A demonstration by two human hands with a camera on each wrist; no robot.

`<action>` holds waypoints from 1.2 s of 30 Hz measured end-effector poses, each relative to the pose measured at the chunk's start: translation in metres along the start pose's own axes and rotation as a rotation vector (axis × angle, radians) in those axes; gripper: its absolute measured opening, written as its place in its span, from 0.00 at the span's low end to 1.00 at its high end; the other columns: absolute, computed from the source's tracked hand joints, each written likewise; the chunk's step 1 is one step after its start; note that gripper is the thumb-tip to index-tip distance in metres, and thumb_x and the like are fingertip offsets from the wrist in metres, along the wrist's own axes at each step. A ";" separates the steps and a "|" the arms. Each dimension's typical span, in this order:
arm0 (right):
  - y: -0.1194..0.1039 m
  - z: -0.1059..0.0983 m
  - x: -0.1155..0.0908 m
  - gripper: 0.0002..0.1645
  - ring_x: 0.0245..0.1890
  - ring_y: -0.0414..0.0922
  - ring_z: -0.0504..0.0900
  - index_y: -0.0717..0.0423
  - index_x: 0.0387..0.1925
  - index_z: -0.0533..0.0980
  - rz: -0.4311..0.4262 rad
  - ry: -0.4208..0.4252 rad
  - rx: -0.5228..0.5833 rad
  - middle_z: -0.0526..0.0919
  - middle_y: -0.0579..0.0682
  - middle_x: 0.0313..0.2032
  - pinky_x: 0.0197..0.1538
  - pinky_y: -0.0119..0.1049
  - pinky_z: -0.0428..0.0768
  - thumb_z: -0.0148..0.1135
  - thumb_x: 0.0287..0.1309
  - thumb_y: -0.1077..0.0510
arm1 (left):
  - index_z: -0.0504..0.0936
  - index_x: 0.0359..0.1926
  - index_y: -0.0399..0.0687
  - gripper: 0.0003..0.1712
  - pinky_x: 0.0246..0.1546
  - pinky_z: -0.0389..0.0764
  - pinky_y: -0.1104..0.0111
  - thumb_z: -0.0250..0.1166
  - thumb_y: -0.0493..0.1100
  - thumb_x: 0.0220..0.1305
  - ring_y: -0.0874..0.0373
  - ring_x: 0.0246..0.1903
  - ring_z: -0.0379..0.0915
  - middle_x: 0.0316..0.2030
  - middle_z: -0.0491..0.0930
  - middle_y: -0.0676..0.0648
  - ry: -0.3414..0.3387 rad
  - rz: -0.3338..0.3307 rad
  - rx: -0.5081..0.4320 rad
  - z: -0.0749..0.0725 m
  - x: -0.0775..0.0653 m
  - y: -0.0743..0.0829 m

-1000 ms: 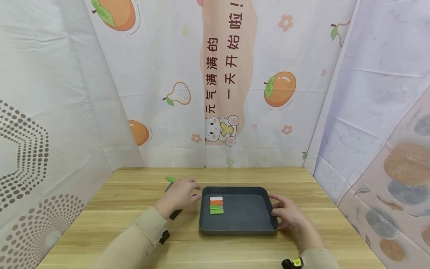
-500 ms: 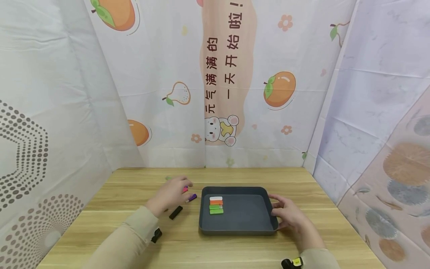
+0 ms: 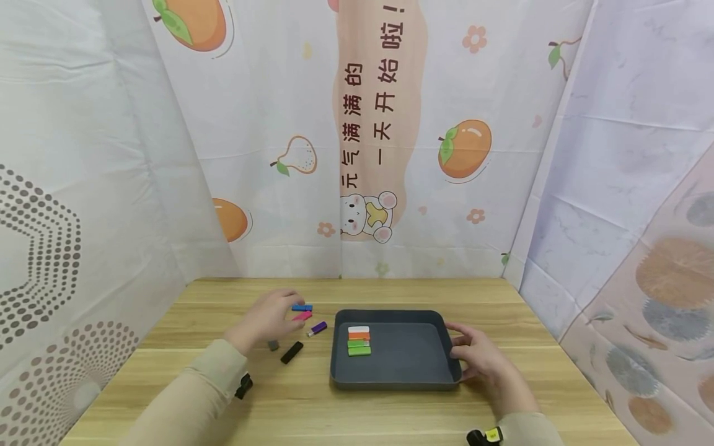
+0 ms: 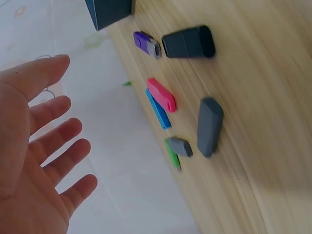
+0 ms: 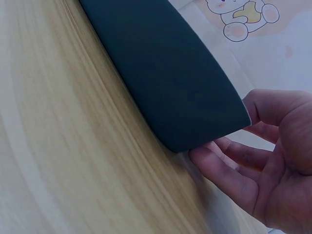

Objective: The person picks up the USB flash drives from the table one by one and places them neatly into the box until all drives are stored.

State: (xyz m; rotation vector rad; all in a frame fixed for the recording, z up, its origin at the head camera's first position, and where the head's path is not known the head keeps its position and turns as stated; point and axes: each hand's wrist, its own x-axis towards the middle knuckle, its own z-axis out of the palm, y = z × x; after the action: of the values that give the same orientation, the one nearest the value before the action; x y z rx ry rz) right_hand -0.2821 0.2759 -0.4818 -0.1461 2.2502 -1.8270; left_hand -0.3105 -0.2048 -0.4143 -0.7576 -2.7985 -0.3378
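1. Head view, change: found the left hand (image 3: 272, 314) farther toward nine o'clock than half a second earlier, uncovering the blue stick (image 3: 302, 308) and more of the pink stick (image 3: 303, 316). Saw no shift in the tray (image 3: 407, 386) or the right hand (image 3: 484, 354). Judged this as freer access to the loose sticks for the work in hand.
2. Head view, places: saw a row of four sticks (image 3: 359, 336) toward nine o'clock inside the tray. Saw the purple stick (image 3: 317, 328) just outside, between nine and ten, and the black stick (image 3: 292, 352) farther out at nine.
3. Head view, room: noted bare table (image 3: 312, 399) toward six o'clock from the tray, a narrow gap between purple stick and tray wall, and wide tray floor from the row toward three.
4. Left wrist view: saw the left hand's fingers apart and slightly bent, with nothing held. Found the small grey stick (image 4: 179, 147) against the green stick (image 4: 171, 153) at five o'clock, near the table's far edge, and the larger grey stick (image 4: 209, 127) by itself at three.
5. Right wrist view: saw the right hand at four o'clock, fingers bent, touching the tray's end. Could not tell firm grip from light rest. Noted boards stretching toward nine.
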 end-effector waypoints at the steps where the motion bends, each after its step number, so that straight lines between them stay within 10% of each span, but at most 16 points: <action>1: 0.000 0.000 0.000 0.45 0.42 0.56 0.82 0.63 0.75 0.59 -0.001 0.002 0.000 0.73 0.73 0.56 0.31 0.61 0.84 0.58 0.55 0.73 | 0.84 0.54 0.44 0.24 0.57 0.76 0.48 0.75 0.50 0.61 0.44 0.56 0.77 0.55 0.81 0.44 -0.003 0.005 0.001 -0.001 -0.001 -0.002; 36: 0.000 -0.001 0.000 0.46 0.44 0.57 0.82 0.63 0.76 0.58 0.001 -0.011 0.007 0.73 0.72 0.56 0.31 0.61 0.84 0.58 0.55 0.73 | 0.78 0.65 0.43 0.37 0.61 0.72 0.44 0.78 0.46 0.55 0.37 0.62 0.70 0.69 0.67 0.36 -0.252 -0.145 -0.176 0.006 -0.026 -0.035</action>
State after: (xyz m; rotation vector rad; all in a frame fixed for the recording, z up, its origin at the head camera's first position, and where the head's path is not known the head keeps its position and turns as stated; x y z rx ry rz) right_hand -0.2821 0.2766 -0.4812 -0.1528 2.2362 -1.8288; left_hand -0.3077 -0.2450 -0.4333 -0.6769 -3.1014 -0.5569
